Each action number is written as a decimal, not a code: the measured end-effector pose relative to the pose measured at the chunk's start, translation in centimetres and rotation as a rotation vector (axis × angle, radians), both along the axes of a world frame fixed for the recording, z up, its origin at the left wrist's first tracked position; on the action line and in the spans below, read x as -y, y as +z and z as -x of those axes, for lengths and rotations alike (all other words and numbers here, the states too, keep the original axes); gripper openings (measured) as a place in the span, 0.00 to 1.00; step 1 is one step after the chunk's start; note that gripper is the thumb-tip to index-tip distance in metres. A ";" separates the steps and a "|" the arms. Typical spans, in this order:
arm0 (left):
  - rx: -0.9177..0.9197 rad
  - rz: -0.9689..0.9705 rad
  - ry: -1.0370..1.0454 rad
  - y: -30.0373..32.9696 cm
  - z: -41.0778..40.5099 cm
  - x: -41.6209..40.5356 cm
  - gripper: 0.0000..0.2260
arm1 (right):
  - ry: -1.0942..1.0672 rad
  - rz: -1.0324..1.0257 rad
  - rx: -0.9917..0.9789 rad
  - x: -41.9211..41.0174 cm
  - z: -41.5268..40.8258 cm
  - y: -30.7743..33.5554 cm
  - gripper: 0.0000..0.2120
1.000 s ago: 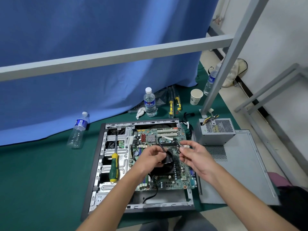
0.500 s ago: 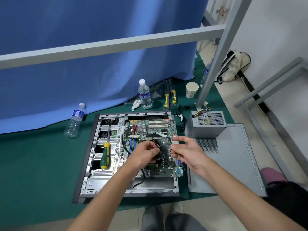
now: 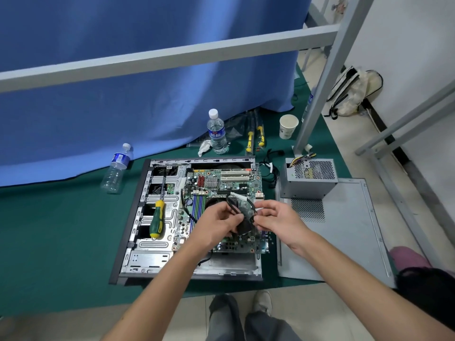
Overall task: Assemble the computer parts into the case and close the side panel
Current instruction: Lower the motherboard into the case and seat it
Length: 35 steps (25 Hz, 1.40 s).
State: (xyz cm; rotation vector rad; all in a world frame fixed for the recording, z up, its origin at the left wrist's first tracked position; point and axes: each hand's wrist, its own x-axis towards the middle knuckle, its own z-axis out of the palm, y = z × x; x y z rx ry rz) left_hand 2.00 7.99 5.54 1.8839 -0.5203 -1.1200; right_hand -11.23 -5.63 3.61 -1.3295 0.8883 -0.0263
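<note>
Hands meet over the motherboard [image 3: 221, 185] — left hand [image 3: 216, 221] and right hand [image 3: 278, 219] each pinch a looped black cable [image 3: 234, 203]. Computer case [image 3: 138, 217] lies flat and open, long axis running away from the person; side panel [image 3: 344, 230] lies just right.

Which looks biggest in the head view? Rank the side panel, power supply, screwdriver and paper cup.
1. side panel
2. power supply
3. screwdriver, long but thin
4. paper cup, which sits farther back, so its rank against the screwdriver is unsure

arms: both forearms bare, no sleeves in view | left hand [image 3: 218, 221]: ungloved, no rings seen | right hand [image 3: 277, 219]: ungloved | legs: grey trousers [image 3: 248, 321] | footwear: light grey shoe [image 3: 263, 301]
</note>
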 end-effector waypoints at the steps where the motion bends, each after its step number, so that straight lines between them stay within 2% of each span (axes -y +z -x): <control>1: 0.004 0.018 0.005 0.0 0.1 0.1 0.04 | 0.016 -0.005 -0.010 0.0 -0.1 -0.3 0.15; 4: 0.010 0.007 0.007 -0.2 0.7 0.0 0.04 | 0.057 0.036 -0.060 0.0 0.2 -1.1 0.11; 8: -0.013 -0.020 -0.003 0.0 1.6 0.1 0.12 | 0.119 0.186 -0.106 0.2 1.1 -1.4 0.08; 13: 0.094 -0.128 -0.051 -0.3 3.5 -0.3 0.05 | 0.217 0.379 -0.192 0.6 2.0 -1.5 0.10; 17: -0.031 -0.144 0.122 -1.0 5.2 -1.0 0.08 | 0.239 0.414 -0.212 0.5 2.4 -1.8 0.09; 21: -0.278 -0.122 0.316 -1.1 5.9 -1.0 0.10 | 0.224 0.400 -0.194 0.6 2.5 -1.9 0.10; 23: -0.331 -0.128 0.371 -1.1 6.0 -0.9 0.10 | 0.223 0.391 -0.200 0.7 2.4 -2.1 0.10; 28: -0.413 -0.148 0.418 -1.4 5.8 -1.0 0.07 | 0.199 0.338 -0.191 0.7 2.4 -2.2 0.10; 35: -0.430 -0.186 0.322 -2.3 4.8 -1.1 0.05 | 0.188 0.387 -0.204 0.3 2.1 -2.8 0.11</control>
